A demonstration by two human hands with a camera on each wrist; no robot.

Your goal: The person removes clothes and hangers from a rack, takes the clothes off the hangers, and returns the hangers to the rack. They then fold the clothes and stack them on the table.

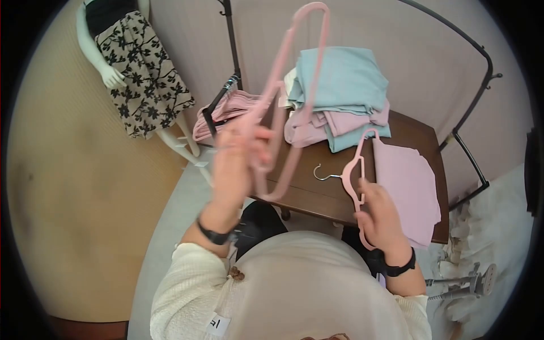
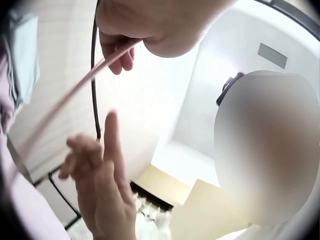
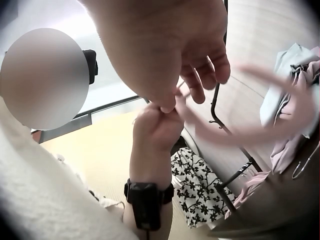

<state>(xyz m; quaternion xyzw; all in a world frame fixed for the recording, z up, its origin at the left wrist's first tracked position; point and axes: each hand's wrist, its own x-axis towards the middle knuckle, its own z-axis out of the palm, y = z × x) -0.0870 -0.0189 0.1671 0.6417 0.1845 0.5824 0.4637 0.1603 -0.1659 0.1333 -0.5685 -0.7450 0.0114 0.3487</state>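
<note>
My left hand [image 1: 229, 173] is raised above the table's near left part and grips a pink clothes hanger [image 1: 281, 56]. That hanger is blurred and tips upward, away from me. In the left wrist view its thin bar [image 2: 65, 102] runs out from under the curled fingers. A second pink hanger [image 1: 347, 175] with a metal hook lies at the table's near side. My right hand [image 1: 385, 218] overlaps this one in the head view, thumb and fingers apart. The left wrist view shows the right hand [image 2: 107, 195] with nothing in its fingers.
Folded blue and pink cloths [image 1: 343, 79] are stacked on the brown table [image 1: 306, 195]. A folded pink cloth [image 1: 405, 190] lies at its right. Pink hangers [image 1: 235, 107] hang on a black rack [image 1: 229, 34]. A mannequin in a floral skirt [image 1: 144, 73] stands left.
</note>
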